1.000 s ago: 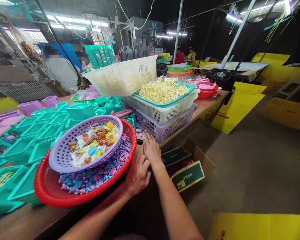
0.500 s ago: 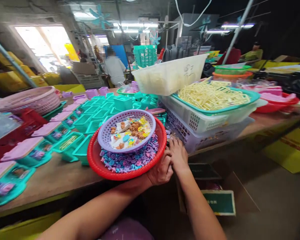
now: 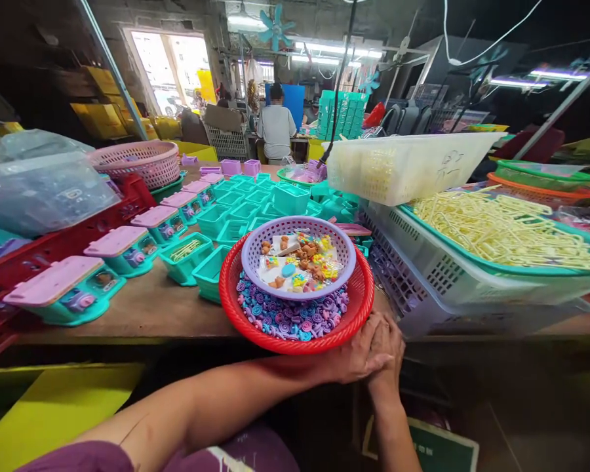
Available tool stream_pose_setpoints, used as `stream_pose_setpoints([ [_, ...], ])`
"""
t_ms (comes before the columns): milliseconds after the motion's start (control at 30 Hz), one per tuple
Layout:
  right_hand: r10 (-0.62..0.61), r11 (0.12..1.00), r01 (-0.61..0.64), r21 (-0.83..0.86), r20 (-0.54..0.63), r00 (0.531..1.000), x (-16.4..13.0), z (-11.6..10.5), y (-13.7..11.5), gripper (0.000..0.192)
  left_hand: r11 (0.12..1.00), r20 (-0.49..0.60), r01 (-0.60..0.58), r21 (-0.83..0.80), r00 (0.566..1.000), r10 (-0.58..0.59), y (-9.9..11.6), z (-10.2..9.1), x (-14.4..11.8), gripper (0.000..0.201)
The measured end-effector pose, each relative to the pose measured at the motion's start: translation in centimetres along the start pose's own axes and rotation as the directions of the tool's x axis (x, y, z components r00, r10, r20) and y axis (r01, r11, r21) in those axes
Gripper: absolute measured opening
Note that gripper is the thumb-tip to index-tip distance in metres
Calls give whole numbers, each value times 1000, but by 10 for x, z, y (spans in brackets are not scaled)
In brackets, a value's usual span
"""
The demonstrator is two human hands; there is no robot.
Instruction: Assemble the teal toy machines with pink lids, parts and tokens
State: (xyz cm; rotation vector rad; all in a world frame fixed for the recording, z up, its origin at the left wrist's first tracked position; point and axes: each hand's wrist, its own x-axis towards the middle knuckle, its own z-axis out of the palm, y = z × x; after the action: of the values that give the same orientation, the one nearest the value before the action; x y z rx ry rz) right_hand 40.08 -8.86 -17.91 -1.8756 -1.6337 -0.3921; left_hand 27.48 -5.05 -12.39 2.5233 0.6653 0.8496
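The left hand [image 3: 361,357] and the right hand [image 3: 388,341] meet at the near edge of the wooden table [image 3: 142,311], pressed one against the other, the left lying across the front of the right; whether the fingers pinch anything small between them cannot be told, since they cover each other. Just above and to the left of this clasp, touching or nearly touching the knuckles, sits the rim of the red basket [image 3: 240,324], a round shallow thing with no long axis, filled with purple and blue swirl pieces [image 3: 290,318]. Both hands are about equally near its right front rim. A purple basket [image 3: 347,262] rests inside it toward the back, holding small brown and coloured figures [image 3: 302,255]. To the right stand stacked white crates [image 3: 432,275] under a teal tray of yellow sticks [image 3: 501,226]; to the left, teal boxes [image 3: 187,252].
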Motion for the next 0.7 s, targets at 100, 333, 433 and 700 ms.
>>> stream_pose_setpoints([
  [100,-103,993,100,58,49,993,-4,-4,16,50,999,14,49,-24,999,-48,1,5,0,76],
  [333,-161,872,108,478,72,984,-4,-62,20,26,976,89,173,-132,983,-162,57,-26,-15,82],
  [433,17,780,19,625,-53,998,8,-102,-19,23,994,46,-9,-107,999,14,86,-86,-15,83],
  [700,-70,663,-1,749,64,996,82,-114,-160,27,776,182,391,494,826,-533,1,-230,30,26],
])
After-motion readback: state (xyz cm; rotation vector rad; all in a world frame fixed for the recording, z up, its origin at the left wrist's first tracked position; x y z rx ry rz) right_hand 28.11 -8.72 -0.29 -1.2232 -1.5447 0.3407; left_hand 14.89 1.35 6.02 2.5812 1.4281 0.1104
